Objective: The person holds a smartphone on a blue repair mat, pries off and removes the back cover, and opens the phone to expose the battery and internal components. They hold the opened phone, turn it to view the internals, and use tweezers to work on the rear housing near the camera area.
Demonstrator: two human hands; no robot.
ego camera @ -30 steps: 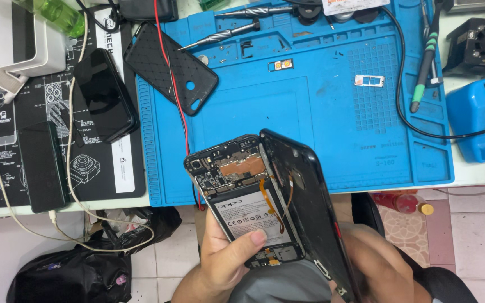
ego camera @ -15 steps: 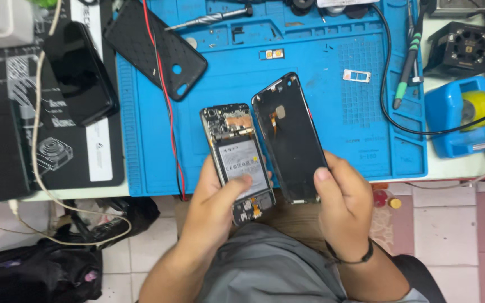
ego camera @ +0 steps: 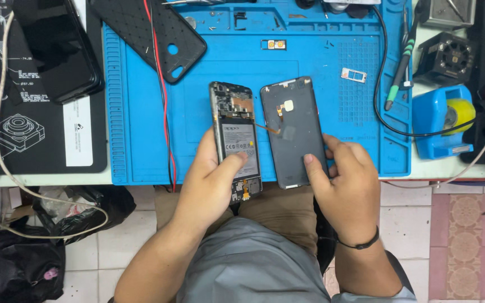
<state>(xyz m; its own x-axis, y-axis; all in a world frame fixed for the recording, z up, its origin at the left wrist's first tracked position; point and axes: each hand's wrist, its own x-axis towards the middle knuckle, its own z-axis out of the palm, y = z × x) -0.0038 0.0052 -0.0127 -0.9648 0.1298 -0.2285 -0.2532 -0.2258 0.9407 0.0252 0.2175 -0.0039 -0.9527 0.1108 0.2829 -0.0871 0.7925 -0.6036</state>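
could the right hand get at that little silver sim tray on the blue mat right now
Probably not at once: the right hand is occupied holding the back cover. The sim tray lies bare on the blue mat, nothing between.

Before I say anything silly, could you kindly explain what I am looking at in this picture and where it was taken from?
The picture comes from a camera worn on a person's head, looking down at their own two bare hands over a workbench. The left hand holds an opened smartphone body, its battery and circuit board showing. The right hand holds the phone's dark back cover, inner side up, beside it. A thin orange ribbon cable runs between the two parts. Both are held just above a blue repair mat. On the mat lie a black phone case, a red wire, a small camera module and a SIM tray. To the left lies another black phone; to the right stand a blue tape dispenser and a green-handled tool.
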